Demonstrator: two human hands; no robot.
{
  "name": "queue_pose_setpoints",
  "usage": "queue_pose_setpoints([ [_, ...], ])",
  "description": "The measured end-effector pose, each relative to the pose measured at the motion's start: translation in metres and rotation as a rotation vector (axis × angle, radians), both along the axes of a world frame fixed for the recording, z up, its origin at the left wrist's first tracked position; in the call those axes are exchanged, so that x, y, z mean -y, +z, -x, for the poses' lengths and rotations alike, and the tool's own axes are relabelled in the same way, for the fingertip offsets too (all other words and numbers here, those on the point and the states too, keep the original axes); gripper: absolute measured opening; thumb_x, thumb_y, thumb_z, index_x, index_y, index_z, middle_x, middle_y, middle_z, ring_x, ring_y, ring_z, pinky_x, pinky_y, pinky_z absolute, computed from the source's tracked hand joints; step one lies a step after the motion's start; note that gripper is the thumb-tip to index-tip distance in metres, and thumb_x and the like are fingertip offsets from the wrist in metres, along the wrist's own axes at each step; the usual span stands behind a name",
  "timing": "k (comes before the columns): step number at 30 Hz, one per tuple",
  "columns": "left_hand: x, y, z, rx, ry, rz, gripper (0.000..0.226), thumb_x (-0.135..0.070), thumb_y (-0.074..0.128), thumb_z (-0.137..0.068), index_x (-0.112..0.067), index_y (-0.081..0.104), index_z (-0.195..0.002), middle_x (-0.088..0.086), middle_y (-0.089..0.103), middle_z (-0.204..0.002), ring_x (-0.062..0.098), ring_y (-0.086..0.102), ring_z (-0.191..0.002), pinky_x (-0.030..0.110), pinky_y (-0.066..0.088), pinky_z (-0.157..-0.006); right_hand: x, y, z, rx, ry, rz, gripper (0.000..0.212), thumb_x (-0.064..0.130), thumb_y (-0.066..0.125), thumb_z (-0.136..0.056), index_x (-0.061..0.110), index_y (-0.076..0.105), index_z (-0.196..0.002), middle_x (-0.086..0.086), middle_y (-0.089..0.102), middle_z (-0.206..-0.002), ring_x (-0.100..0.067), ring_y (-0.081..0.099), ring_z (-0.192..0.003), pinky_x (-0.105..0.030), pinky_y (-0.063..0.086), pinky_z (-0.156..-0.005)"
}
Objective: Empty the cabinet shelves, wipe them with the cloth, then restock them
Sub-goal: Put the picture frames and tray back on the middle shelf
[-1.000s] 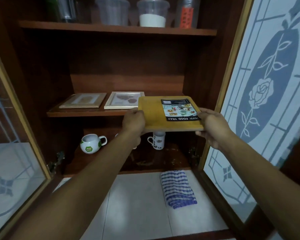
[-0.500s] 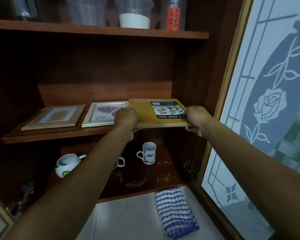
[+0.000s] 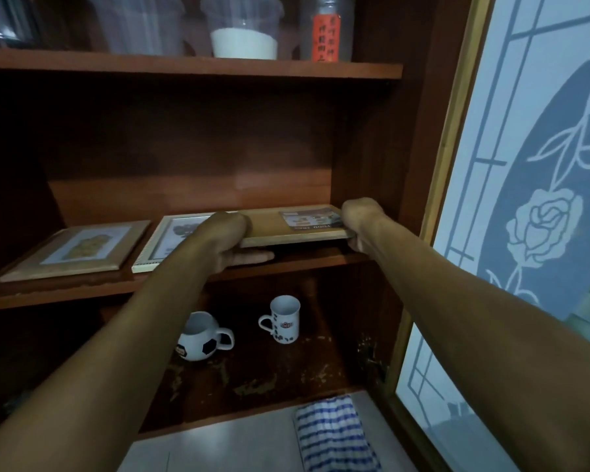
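Holding the wooden tray by its two short sides, the person has carried it deeper into the cabinet; one second ago it hung in front of the middle shelf, now it sits low over the right part of this shelf, just beside the white picture frame; the left hand grips the left edge, thumb on top and fingers stretched underneath; the right hand is curled round the right edge, near the cabinet wall; whether the far edge already rests on the board cannot be told, because the fingers are between tray and shelf at the front; this looks like restocking, with the tray almost put down; the striped cloth lies on the floor below, apart from both hands; the football mug and the tall mug stand on the bottom shelf.
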State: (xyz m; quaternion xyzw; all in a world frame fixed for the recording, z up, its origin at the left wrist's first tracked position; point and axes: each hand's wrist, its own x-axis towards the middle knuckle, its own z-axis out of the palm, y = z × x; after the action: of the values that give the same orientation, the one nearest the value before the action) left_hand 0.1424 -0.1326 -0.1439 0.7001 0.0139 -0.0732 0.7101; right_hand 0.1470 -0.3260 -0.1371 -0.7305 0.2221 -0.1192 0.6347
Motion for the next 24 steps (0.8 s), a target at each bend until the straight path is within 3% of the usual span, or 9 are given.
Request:
queue_pose_setpoints([
  [4, -0.006, 0.001, -0.008, -0.016, -0.017, -0.318, 0.022, -0.014, 0.035, -0.098, -0.011, 0.055, -0.09, 0.009, 0.07, -0.07, 0.013, 0.064, -0.044, 0.019, 0.049, -0.038, -0.001, -0.003, -0.012, 0.002, -0.02, 0.024, 0.026, 0.005, 0.042, -0.088, 0.001, 0.064, -0.101, -0.015, 0.07, -0.101, -0.029, 0.069, -0.09, -0.034, 0.049, -0.065],
  [7, -0.007, 0.002, -0.014, -0.003, -0.025, -0.476, 0.024, -0.018, 0.037, -0.098, -0.007, 0.057, -0.091, 0.004, 0.067, -0.052, 0.01, 0.06, -0.038, 0.015, 0.043, -0.034, -0.001, -0.004, -0.014, -0.006, -0.027, 0.034, 0.029, 0.008, 0.043, -0.09, 0.002, 0.065, -0.108, -0.012, 0.07, -0.097, -0.026, 0.069, -0.085, -0.03, 0.048, -0.06],
  [16, -0.003, 0.013, -0.018, 0.055, -0.073, -0.837, 0.03, -0.02, 0.034, -0.097, 0.0, 0.056, -0.097, 0.007, 0.066, -0.056, 0.01, 0.051, -0.031, 0.014, 0.035, -0.035, -0.002, 0.0, -0.014, -0.015, -0.048, 0.017, 0.029, 0.02, 0.047, -0.094, 0.008, 0.061, -0.117, -0.008, 0.069, -0.1, -0.021, 0.067, -0.078, -0.028, 0.05, -0.058],
  [20, 0.001, 0.017, -0.02, 0.095, -0.115, -0.978, 0.035, -0.02, 0.032, -0.101, -0.001, 0.054, -0.082, 0.007, 0.059, -0.049, 0.012, 0.048, -0.031, 0.013, 0.034, -0.033, -0.002, 0.002, -0.018, -0.029, -0.046, 0.066, 0.028, 0.019, 0.049, -0.095, 0.008, 0.061, -0.117, -0.008, 0.069, -0.099, -0.022, 0.068, -0.081, -0.032, 0.056, -0.069],
  [24, 0.0, 0.018, -0.028, 0.09, -0.149, -1.046, 0.035, -0.024, 0.032, -0.103, -0.004, 0.052, -0.081, 0.01, 0.056, -0.062, 0.014, 0.048, -0.037, 0.015, 0.035, -0.033, 0.002, 0.001, -0.021, -0.044, -0.007, 0.155, 0.026, 0.005, 0.046, -0.093, 0.002, 0.06, -0.114, -0.008, 0.065, -0.111, -0.022, 0.064, -0.085, -0.035, 0.056, -0.081],
])
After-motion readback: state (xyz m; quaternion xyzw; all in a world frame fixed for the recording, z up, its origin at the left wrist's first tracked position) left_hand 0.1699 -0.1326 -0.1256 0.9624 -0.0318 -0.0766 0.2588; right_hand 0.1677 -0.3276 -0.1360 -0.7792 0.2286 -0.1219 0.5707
